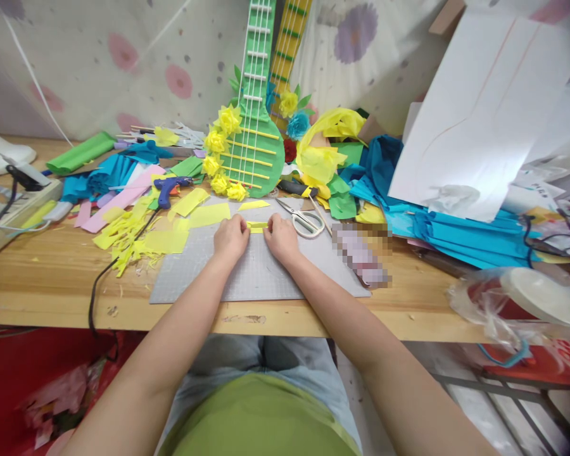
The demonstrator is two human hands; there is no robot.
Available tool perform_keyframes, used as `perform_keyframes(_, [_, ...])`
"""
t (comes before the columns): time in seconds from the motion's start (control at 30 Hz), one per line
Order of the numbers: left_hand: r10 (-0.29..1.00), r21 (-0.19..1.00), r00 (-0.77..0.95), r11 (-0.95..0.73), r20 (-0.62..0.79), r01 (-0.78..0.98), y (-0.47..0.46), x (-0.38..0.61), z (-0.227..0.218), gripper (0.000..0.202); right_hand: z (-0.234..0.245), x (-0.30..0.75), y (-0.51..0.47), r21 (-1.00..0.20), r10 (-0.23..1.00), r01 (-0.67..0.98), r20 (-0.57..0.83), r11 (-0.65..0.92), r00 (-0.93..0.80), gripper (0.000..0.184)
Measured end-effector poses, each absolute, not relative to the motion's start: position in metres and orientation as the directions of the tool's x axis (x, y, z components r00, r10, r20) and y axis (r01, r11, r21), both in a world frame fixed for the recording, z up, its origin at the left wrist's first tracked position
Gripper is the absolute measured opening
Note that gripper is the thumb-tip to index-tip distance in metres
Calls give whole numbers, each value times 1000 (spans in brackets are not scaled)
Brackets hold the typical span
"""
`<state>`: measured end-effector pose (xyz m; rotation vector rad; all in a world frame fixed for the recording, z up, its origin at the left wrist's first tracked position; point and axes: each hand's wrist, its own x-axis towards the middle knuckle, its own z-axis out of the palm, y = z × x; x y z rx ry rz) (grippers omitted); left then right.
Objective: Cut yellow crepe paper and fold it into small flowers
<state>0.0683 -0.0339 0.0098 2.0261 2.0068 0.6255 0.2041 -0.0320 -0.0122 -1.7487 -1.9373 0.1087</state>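
A narrow strip of yellow crepe paper [257, 227] stretches between my hands over the grey cutting mat [190, 278]. My left hand [231, 237] pinches its left end, fingers closed. The right end is pinched in my right hand [282, 237]. Just right of that hand lies a pair of scissors [308, 221] with pale handles. Cut yellow paper pieces [209, 215] rest on the mat's upper left. Behind the hands stands a green paper lute-like instrument [259, 149] with white strings and yellow paper flowers [216, 140] down its left side.
A blue glue gun [166, 189] sits at left, its black cord crossing the table. Yellow scraps [123, 237], pink strips and blue crepe paper [107, 174] surround it. Rightward are more blue crepe paper [470, 237], a leaning white board [475, 107] and a plastic-wrapped roll [517, 297].
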Motion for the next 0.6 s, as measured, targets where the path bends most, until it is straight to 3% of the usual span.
perform_keyframes(0.2, [968,354,111,-188,225,916,-33,70,8,20,-15,202,-31,-293,937,936,338,195,-89,12])
perform_keyframes(0.3, [961,344,113,-198,252,918,-33,71,7,17,-12,200,-34,-246,940,951,326,189,-103,12])
perform_keyframes(0.6, [972,374,55,-140,229,917,-34,74,9,14,-7,199,-38,-303,945,938,322,168,-65,17])
